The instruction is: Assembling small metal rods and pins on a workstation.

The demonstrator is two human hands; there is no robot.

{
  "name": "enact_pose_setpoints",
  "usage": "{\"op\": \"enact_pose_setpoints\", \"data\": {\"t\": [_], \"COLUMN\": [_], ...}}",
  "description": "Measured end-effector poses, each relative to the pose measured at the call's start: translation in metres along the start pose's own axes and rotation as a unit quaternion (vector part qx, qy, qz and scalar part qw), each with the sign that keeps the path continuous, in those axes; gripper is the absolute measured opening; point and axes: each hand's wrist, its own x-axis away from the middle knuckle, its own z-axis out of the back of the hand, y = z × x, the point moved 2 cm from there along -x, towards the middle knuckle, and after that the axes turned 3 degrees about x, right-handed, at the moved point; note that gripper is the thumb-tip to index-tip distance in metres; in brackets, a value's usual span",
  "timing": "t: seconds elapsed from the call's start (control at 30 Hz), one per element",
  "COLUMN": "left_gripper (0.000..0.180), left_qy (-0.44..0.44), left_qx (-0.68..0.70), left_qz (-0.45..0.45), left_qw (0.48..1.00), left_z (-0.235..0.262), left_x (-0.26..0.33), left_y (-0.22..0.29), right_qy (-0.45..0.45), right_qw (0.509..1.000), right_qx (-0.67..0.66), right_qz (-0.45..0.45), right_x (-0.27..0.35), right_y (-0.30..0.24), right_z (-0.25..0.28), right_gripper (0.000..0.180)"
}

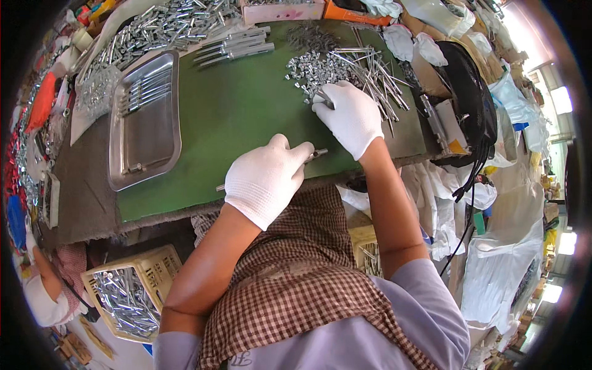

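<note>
My left hand (265, 179), in a white knit glove, is closed around a thin metal rod. The rod's thicker end (318, 153) sticks out past the fingers to the right, and its other end shows by the wrist. At the near edge of a pile of small silvery sleeves (322, 71), my gloved right hand (353, 117) pinches a short grey metal piece (323, 97); most of it is hidden by the fingers. Beside that hand lies a loose heap of long thin metal rods (379, 77). Both hands are over the green work mat (228, 111).
A steel tray (175, 123) with several rods stands on the left. More rods (237, 46) lie at the mat's far edge, near a large heap of metal parts (166, 28). A black bag (468, 98) sits right. A yellow crate (165, 271) is below; another person's arm (46, 271) shows far left.
</note>
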Motion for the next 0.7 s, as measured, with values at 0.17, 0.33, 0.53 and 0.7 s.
{"op": "enact_pose_setpoints", "data": {"t": [0.17,0.33,0.53,0.7], "left_gripper": [0.019,0.021,0.025,0.026], "left_qy": [0.014,-0.013,-0.003,0.007], "left_qx": [0.004,-0.002,-0.008,-0.004], "left_qz": [-0.009,0.003,0.005,-0.015], "left_qw": [1.000,1.000,1.000,1.000], "left_z": [0.001,0.003,0.001,-0.002], "left_x": [0.000,0.002,0.002,0.003], "left_y": [0.000,0.002,0.000,-0.002], "right_qy": [0.011,-0.021,-0.003,-0.054], "right_qw": [0.996,0.974,0.990,0.987], "right_qx": [-0.074,-0.223,-0.128,-0.149], "right_qz": [0.043,0.044,0.065,0.025], "right_x": [0.023,0.069,0.072,0.067], "right_y": [0.006,-0.005,-0.017,-0.014], "right_z": [0.005,0.021,0.012,0.013], "right_gripper": [0.015,0.011,0.012,0.013]}}
